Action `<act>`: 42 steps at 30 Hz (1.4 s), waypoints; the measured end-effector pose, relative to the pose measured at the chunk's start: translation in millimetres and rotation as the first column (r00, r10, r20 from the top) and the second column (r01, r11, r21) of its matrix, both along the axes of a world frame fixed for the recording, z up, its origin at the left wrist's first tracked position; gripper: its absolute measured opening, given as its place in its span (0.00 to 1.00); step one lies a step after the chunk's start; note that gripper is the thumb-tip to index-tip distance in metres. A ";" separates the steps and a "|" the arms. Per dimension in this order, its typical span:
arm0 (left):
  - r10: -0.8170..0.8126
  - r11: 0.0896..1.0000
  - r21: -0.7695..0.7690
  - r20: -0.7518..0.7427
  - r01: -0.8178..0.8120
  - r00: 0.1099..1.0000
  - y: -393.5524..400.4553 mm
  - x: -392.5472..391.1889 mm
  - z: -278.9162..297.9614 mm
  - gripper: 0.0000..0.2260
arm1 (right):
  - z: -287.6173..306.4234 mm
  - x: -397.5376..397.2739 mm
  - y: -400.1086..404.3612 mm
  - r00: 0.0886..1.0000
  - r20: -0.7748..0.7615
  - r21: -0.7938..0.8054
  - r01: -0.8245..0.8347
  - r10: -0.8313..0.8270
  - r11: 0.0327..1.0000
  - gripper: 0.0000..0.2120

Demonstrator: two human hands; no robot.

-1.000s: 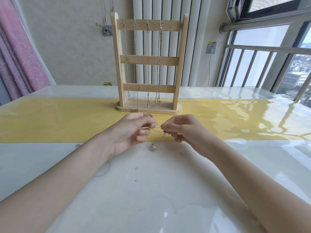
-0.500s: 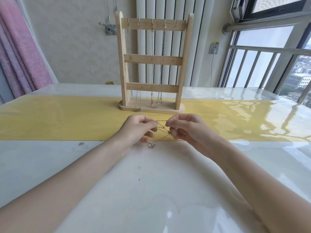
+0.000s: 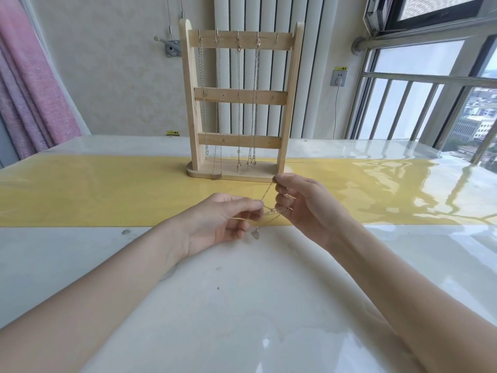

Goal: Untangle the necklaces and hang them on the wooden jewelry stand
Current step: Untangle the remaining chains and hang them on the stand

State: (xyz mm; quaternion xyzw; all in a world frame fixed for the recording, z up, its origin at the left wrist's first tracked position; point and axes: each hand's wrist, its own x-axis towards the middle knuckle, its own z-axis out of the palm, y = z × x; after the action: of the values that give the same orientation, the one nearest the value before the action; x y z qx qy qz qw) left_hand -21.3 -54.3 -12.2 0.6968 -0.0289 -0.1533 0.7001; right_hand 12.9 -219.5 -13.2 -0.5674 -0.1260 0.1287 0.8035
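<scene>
A thin gold necklace (image 3: 266, 195) is stretched between my two hands above the table, still crossed over itself near the middle. My left hand (image 3: 220, 220) pinches one end at thumb and forefinger. My right hand (image 3: 301, 205) pinches the chain higher up, just in front of the stand's base. A small pendant (image 3: 255, 234) dangles below the hands, close to the tabletop. The wooden jewelry stand (image 3: 239, 94) rises behind, with several chains hanging from its top-bar hooks; the rightmost hook is bare.
The yellow runner (image 3: 107, 189) crosses the glossy white table (image 3: 242, 305) under the stand. A white radiator stands behind the stand, a pink curtain (image 3: 35, 84) hangs at the far left, and a window railing is at the right.
My right hand has risen and moved right, drawing a length of chain out taut from the tangle. My left hand stays low, holding its end.
</scene>
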 end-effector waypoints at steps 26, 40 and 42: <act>0.126 0.958 0.221 0.241 -0.181 0.962 5.8 -0.6 3.0 0.00 | -4.1 -5.7 0.1 0.988 0.034 -0.416 -0.121 0.148 0.902 0.05; 0.124 0.941 0.259 0.330 -0.216 0.936 4.4 3.5 -2.0 0.04 | -0.9 -3.7 1.6 0.998 0.061 -0.240 0.024 -0.009 0.971 0.10; 0.120 0.939 0.273 0.307 -0.208 0.944 5.1 3.9 -2.5 0.05 | -0.6 -4.1 1.3 0.999 0.038 -0.194 0.034 -0.027 0.980 0.10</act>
State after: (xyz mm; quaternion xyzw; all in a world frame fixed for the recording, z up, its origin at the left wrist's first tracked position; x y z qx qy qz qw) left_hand -17.3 -49.2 -14.7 0.8099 -0.0475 0.0058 0.5846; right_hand 8.8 -218.2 -13.7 -0.6474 -0.1183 0.1182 0.7436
